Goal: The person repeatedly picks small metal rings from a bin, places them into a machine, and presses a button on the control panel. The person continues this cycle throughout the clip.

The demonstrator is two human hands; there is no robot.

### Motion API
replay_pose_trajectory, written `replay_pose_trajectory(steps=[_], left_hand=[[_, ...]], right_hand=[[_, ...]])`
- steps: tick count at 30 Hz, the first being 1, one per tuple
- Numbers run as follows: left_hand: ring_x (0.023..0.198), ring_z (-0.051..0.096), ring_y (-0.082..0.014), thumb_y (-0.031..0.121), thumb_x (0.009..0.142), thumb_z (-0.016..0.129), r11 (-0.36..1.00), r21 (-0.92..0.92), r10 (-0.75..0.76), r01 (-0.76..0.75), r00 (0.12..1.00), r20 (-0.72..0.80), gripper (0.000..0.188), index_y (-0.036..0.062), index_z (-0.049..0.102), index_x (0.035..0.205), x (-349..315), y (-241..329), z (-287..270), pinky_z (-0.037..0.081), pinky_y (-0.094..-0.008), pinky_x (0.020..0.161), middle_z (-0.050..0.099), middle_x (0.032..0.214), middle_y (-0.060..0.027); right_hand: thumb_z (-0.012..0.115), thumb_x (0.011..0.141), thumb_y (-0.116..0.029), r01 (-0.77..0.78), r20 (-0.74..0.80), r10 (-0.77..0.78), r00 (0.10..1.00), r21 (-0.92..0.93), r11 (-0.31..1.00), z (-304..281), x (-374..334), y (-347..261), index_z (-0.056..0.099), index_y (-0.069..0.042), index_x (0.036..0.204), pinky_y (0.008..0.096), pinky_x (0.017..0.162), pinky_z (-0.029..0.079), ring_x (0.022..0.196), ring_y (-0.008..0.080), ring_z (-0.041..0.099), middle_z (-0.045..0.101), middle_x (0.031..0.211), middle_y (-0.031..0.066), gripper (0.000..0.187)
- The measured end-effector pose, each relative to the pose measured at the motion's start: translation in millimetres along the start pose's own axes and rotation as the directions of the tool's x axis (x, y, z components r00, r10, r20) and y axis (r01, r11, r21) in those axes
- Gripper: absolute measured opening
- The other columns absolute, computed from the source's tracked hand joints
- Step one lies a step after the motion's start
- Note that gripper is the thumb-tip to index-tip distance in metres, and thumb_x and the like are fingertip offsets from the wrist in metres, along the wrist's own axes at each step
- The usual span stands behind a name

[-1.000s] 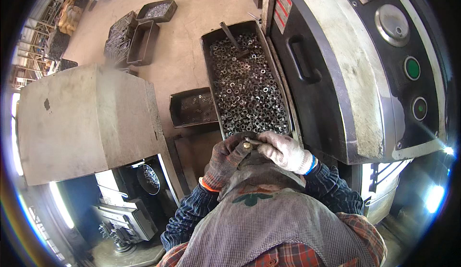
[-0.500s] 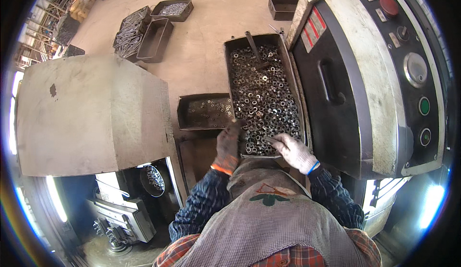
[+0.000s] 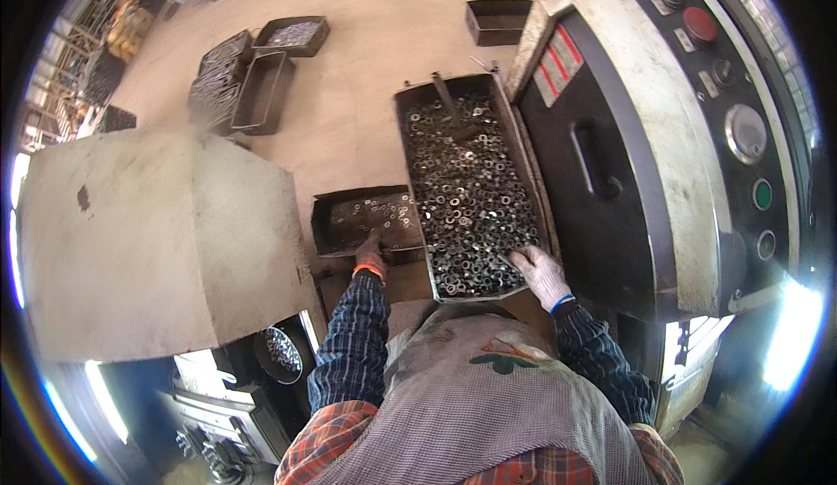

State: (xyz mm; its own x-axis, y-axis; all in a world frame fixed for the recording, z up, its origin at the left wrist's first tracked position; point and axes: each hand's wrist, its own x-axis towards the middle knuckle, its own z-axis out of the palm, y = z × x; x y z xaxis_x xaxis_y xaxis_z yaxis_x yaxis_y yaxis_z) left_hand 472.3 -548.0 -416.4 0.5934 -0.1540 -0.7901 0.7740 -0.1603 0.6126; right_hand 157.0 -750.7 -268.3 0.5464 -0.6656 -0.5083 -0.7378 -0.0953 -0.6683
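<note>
Small slender piece [image 3: 505, 260], its kind too small to tell, at the fingertips of my right hand [image 3: 539, 276], above the near right corner of the long bin [image 3: 518, 140]. Those white-gloved fingers are pinched together upon it. My left hand [image 3: 370, 246], in a dark glove with an orange cuff, lies at the near edge of the shallow tray [image 3: 342, 239]; its fingers point away from me, and I cannot tell whether they are clenched, released or grasping anything. Metal rings [image 3: 475, 210] fill the long bin in a loose heap, with a bar [image 3: 444, 94] leaning up at its far end; a thin scatter of similar rings lies in the shallow tray, just beside the bin on its left. Right of the bin: a dark machine door with a handle [image 3: 595, 160], then a panel bearing a red button [image 3: 699, 23] and a green button [image 3: 762, 194]. Left: a pale, stained housing [image 3: 122, 232]. Beyond, on the floor: a tray of rods [image 3: 218, 84] beside a tray of small shiny parts [image 3: 295, 33]. Below: my grey checked apron [image 3: 532, 398].
</note>
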Motion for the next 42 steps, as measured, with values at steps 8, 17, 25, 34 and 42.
replay_pose_trajectory(steps=[8,17,25,34,42], left_hand=[[0.044,0.048,-0.0138,0.042,0.089,0.067,0.997,0.050,-0.078,0.064,0.914,0.399,0.032,0.0109,0.063,0.093,-90.7,57.9,52.9,0.035,-0.0287,0.037,0.056,0.065,-0.0018],[0.120,0.054,-0.0266,0.073,0.094,0.035,0.968,0.050,-0.165,0.245,0.472,0.866,0.085,0.0094,0.036,0.151,-234.2,51.5,126.3,0.050,-0.0410,0.096,0.055,0.135,-0.0118],[0.124,0.053,-0.0266,0.076,0.092,0.035,0.989,0.140,-0.146,0.048,0.448,0.882,0.089,0.0103,0.035,0.150,-307.5,20.9,158.9,0.048,-0.0430,0.100,0.050,0.139,-0.0158],[0.073,0.060,-0.0132,0.061,0.097,0.046,0.988,0.145,-0.113,-0.048,0.406,0.907,0.071,0.0030,0.051,0.138,-380.9,19.4,199.9,0.050,-0.0262,0.064,0.060,0.085,-0.0024],[0.057,0.041,-0.0035,0.011,0.098,0.052,0.537,-0.367,0.675,-0.759,0.125,0.727,0.040,0.0011,0.055,0.137,-450.8,72.1,285.4,0.035,-0.0199,0.052,0.060,0.087,0.0019]], right_hand=[[0.047,0.102,-0.049,-0.320,0.310,-0.500,0.808,0.945,0.068,-15.4,-2.4,-39.0,0.052,0.001,0.134,0.0351,0.103,0.047,0.120,0.0239,0.057,0.053,0.137,0.0174,0.060],[0.077,0.078,-0.027,0.705,-0.121,-0.834,0.539,-0.478,0.525,-36.3,-53.6,-111.8,0.065,-0.009,0.117,0.0467,0.094,0.049,0.109,0.0313,0.061,0.066,0.113,0.0107,0.044],[0.075,0.075,-0.017,0.617,-0.153,-0.816,0.557,-0.582,0.530,-84.6,-105.8,-93.6,0.065,-0.007,0.112,0.0418,0.081,0.053,0.091,0.0267,0.067,0.070,0.098,0.0080,0.040],[0.055,0.099,-0.010,0.524,-0.423,-0.377,0.824,0.822,0.222,-167.4,-222.7,-25.1,0.049,0.002,0.140,0.0420,0.097,0.050,0.112,0.0282,0.060,0.060,0.127,0.0162,0.042],[0.066,0.096,-0.019,0.576,-0.576,0.010,0.817,0.816,-0.057,-210.4,-258.1,61.1,0.052,0.000,0.129,0.0366,0.082,0.060,0.096,0.0224,0.068,0.065,0.113,0.0134,0.041]])
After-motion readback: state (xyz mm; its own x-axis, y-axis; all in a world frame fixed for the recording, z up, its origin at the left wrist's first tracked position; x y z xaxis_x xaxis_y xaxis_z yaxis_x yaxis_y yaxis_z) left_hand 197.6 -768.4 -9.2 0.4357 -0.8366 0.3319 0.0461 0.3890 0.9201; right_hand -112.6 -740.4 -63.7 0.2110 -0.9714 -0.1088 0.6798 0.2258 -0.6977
